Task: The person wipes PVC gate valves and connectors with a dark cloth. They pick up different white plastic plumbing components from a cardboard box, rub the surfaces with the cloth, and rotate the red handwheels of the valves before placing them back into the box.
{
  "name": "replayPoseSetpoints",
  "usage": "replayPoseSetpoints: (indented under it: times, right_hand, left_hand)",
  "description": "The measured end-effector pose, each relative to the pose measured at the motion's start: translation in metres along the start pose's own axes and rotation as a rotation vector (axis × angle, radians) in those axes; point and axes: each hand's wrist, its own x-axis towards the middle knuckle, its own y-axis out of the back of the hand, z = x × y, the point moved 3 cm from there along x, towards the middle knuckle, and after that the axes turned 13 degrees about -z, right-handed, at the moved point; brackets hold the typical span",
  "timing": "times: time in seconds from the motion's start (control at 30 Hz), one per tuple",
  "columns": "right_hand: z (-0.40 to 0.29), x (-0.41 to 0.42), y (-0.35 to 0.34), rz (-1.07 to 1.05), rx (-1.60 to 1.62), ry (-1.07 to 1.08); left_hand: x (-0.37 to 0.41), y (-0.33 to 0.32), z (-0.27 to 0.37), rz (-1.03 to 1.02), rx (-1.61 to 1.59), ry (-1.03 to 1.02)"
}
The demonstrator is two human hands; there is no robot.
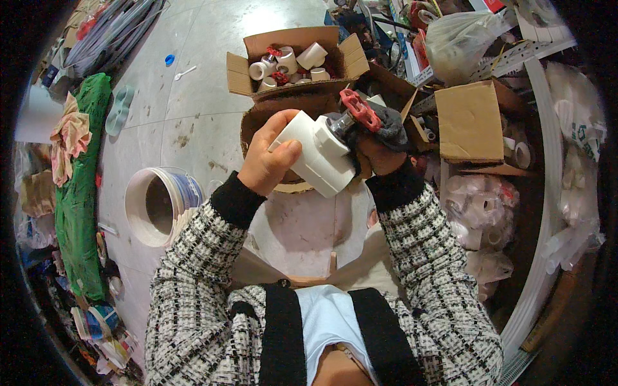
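A white plastic pipe valve (316, 157) with a metal stem and a red handwheel (360, 110) is held tilted before me. My left hand (275, 149) grips one end of its body, the thumb on top. At the valve's other side, my right hand (379, 152) holds a dark grey cloth (391, 128) against it near the stem; its fingers are largely hidden. Beyond my hands stands an open cardboard box (236, 72) with several white valves and fittings, some with red handwheels. Another open cardboard box (248, 118) lies partly under my hands; its contents are mostly hidden.
A white bucket (135, 207) stands at the left, near a long green wrapped bundle (79, 202) with a stained cloth on it. At the right are a cardboard box (467, 123), bagged white fittings (483, 207) and a metal shelf edge. A blue cap and white plastic spoon lie on the floor.
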Motion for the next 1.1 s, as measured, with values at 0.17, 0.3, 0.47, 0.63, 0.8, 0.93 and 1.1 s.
replayPoseSetpoints:
  times: [0.17, 0.3, 0.47, 0.63, 0.8, 0.93, 1.1]
  right_hand:
    - [0.033, -0.005, -0.024, 0.053, 0.248, -0.27]
    - [0.004, 0.001, -0.019, 0.003, 0.21, -0.226]
    - [-0.013, -0.004, -0.002, 0.032, -0.042, 0.119]
    - [-0.022, -0.005, -0.002, 0.036, 0.113, -0.015]
    - [0.004, -0.014, -0.004, 0.115, 0.024, 0.106]
    - [-0.006, -0.004, -0.009, 0.151, -0.181, 0.028]
    - [-0.004, -0.003, 0.0, 0.01, 0.019, 0.03]
  left_hand:
    - [0.003, -0.002, -0.008, -0.06, 0.045, 0.09]
    - [0.003, -0.005, -0.002, -0.013, 0.264, 0.143]
    - [0.01, -0.014, -0.027, -0.208, -0.535, 0.13]
    - [0.012, -0.026, -0.018, -0.301, -0.611, 0.226]
    - [0.013, -0.028, -0.019, -0.304, -0.585, 0.275]
    - [0.016, -0.019, -0.03, -0.264, -0.395, 0.255]
    - [0.018, -0.026, -0.028, -0.308, -0.567, 0.253]
